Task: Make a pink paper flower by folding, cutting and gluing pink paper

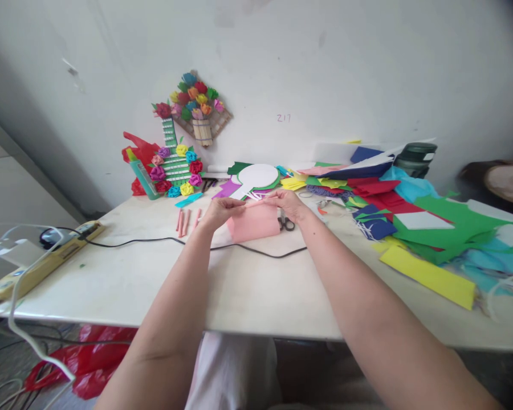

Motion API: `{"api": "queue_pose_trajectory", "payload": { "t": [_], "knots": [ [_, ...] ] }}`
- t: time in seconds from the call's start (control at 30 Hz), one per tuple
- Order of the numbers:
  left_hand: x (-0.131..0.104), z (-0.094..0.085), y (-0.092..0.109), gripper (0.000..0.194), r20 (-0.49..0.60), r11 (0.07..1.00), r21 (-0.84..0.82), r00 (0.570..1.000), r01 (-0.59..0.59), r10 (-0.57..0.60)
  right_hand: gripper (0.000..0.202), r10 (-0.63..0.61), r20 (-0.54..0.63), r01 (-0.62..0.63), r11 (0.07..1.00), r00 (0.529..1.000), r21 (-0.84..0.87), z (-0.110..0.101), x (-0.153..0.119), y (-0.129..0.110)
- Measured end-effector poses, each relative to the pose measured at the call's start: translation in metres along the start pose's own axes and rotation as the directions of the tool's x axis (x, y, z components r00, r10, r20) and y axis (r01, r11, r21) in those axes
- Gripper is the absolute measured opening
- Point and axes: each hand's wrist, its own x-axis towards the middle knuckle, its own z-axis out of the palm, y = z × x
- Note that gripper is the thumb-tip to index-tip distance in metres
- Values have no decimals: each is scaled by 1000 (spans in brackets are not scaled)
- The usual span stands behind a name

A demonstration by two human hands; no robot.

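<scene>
A sheet of pink paper (255,225) hangs between my two hands above the middle of the table. My left hand (223,210) pinches its upper left corner, and the fingers of my right hand (289,204) are closed on the upper right corner. Along the top the edge looks narrow and folded or rolled, though I cannot tell which. Black-handled scissors (287,224) lie just behind the paper, near my right wrist. Left of my left hand are several thin pink paper rolls (183,221). Behind the hands lies a white paddle-shaped cutout (259,176).
A black cable (256,250) crosses the table from a power strip (53,259). Coloured paper (444,222) piles up on the right, with a dark green container (414,159) behind. A glue bottle (143,175) and a paper-flower guitar (177,165) stand at the back left.
</scene>
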Motion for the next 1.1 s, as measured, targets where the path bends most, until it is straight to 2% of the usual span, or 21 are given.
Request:
{"api": "queue_pose_trajectory", "payload": {
  "t": [0.1, 0.3, 0.47, 0.57, 0.83, 1.1],
  "knots": [
    [-1, 0, 2, 34, 20, 1000, 25, 1000, 3, -3, 25, 4, -29, -3, 999, 1000, 37, 1, 0, -1],
    [-3, -2, 5, 29, 67, 991, 132, 997, 20, -29, 26, -17, -38, 17, 1000, 999, -8, 0, 0, -1],
    [-1, -3, 2, 27, 96, 992, 126, 995, 9, -21, 23, -25, -45, 24, 1000, 999, -14, 0, 0, -1],
    [1, -4, -2, 30, 96, 997, 76, 995, -20, 12, 23, -36, -41, 36, 999, 998, -7, 0, 0, -2],
    [3, -9, -10, 32, 134, 993, -116, 991, 18, -3, 23, -44, -33, 43, 999, 999, -12, 1, 1, 1],
    [6, -7, -16, 28, 46, 967, -251, 998, 51, -41, 25, -11, -3, 11, 1000, 1000, -8, 4, 0, -2]
  ]
}}
